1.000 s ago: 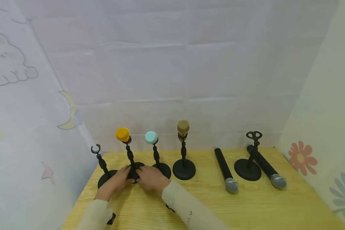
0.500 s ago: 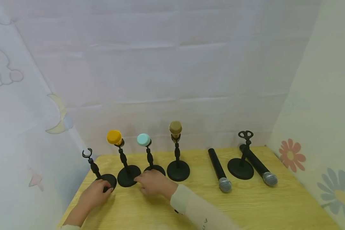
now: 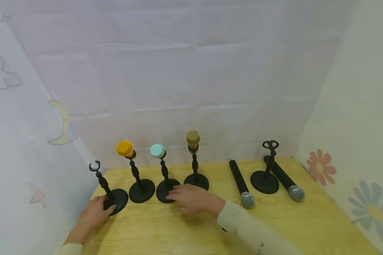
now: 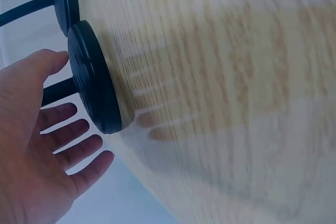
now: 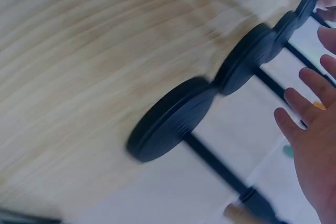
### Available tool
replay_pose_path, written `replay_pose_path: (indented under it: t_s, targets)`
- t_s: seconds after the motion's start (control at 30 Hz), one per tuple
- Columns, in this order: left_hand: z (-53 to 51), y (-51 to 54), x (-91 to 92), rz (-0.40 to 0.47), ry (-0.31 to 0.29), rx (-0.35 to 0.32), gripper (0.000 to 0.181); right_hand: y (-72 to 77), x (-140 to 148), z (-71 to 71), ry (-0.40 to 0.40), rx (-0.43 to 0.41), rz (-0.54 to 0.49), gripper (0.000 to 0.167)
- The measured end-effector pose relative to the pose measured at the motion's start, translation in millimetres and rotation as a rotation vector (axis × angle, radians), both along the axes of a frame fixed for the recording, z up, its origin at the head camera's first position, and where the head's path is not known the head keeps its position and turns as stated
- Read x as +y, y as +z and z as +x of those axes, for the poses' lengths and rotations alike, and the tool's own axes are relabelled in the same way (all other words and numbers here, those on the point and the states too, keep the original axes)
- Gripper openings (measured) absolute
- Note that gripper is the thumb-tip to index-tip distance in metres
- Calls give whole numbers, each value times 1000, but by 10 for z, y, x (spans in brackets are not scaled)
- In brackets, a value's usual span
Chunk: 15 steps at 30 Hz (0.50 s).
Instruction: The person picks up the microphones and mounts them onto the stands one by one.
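My left hand (image 3: 94, 212) is at the base of the leftmost stand (image 3: 103, 182), an upright black desktop microphone stand with a bare C-shaped clip. In the left wrist view the fingers of this hand (image 4: 42, 135) are spread and the thumb meets the edge of the round base (image 4: 94, 77). To the right, my right hand (image 3: 191, 199) reaches across with fingertips at the base of the stand bearing a teal-headed microphone (image 3: 157, 151). Its fingers look extended in the right wrist view, where this hand (image 5: 317, 129) is partly cut off.
Between the hands stands a yellow-headed microphone (image 3: 125, 148) on its stand. A gold microphone (image 3: 193, 138) on a stand is behind my right hand. Two black microphones, a left one (image 3: 240, 182) and a right one (image 3: 285, 179), lie beside another stand (image 3: 265, 180) on the wooden table (image 3: 153, 230).
Both hands were at the yellow microphone's stand. My left hand has moved left to the leftmost stand; the right has moved right to the teal microphone's stand. The head view has shifted slightly.
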State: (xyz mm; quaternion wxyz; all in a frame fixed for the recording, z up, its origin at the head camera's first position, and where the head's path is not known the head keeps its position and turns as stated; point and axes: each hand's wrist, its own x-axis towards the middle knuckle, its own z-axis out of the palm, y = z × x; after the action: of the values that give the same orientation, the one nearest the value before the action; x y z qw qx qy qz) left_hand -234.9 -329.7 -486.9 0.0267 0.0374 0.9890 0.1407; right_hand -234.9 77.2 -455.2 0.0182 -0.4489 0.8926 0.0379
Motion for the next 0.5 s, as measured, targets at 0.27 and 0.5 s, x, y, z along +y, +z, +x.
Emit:
replay_pose_path:
  t_s: [0.27,0.5]
  targets:
    - [-30,8,6,3,17,-55,92,85,581,-45,-57,-18,-8,58]
    - [-69,-47,-9,3,21,-60,95,185,1183,-190,-140,25,-64,63]
